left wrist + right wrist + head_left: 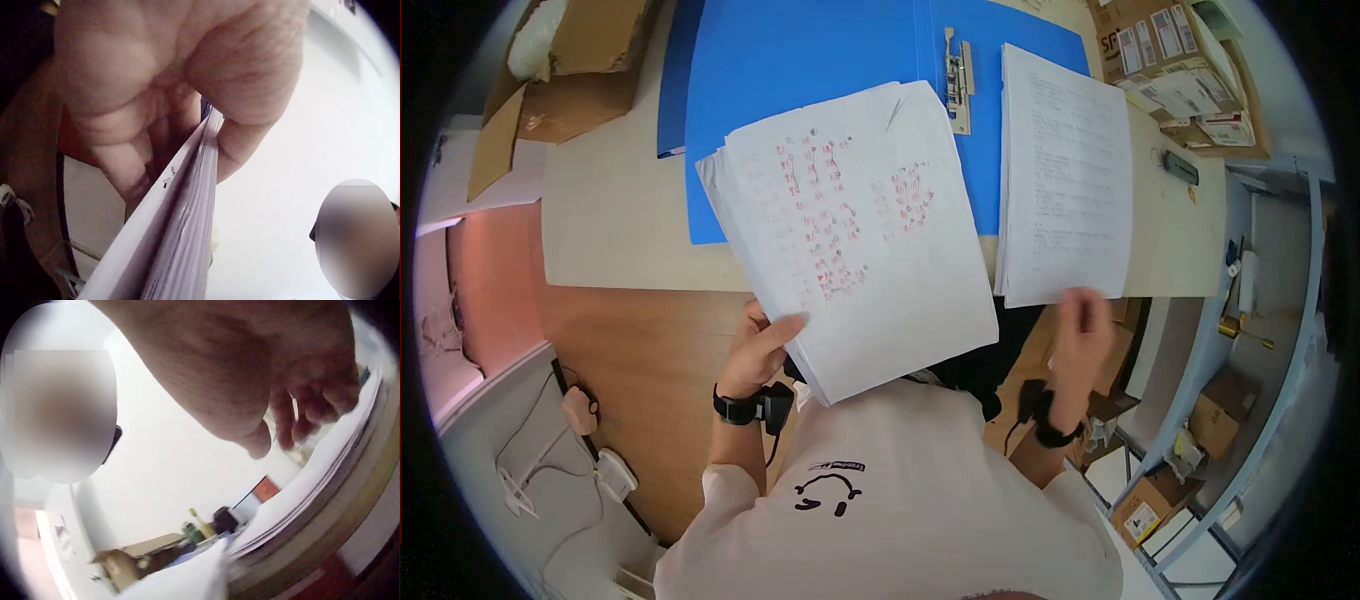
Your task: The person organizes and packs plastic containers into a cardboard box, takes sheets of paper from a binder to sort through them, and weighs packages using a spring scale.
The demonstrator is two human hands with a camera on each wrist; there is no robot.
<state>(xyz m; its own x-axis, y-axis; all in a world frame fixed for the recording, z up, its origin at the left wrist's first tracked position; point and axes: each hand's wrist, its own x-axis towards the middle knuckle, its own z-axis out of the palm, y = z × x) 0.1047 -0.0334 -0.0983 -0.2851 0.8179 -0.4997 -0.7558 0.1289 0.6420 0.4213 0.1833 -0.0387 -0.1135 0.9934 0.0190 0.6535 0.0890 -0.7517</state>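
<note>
My left hand (760, 345) grips a thick stack of papers (890, 290) by its lower left edge, thumb on the top sheet and fingers underneath. Rows of red and faint grey handwriting cover part of that sheet. In the left wrist view the stack (194, 206) shows edge-on between thumb and fingers, its top leaves slightly spread. My right hand (1083, 335) is at the near edge of a second paper stack (1065, 180), which is closely written. The right wrist view shows the right hand's fingers (284, 422) loosely bent over that stack, holding nothing.
Under both stacks lies an open blue folder (800, 50) with a metal clip (957, 85) on the table (615, 220). An open cardboard box (590, 90) stands at the back left, labelled boxes (1170, 60) at the back right. A small dark object (1180, 168) lies near the right edge.
</note>
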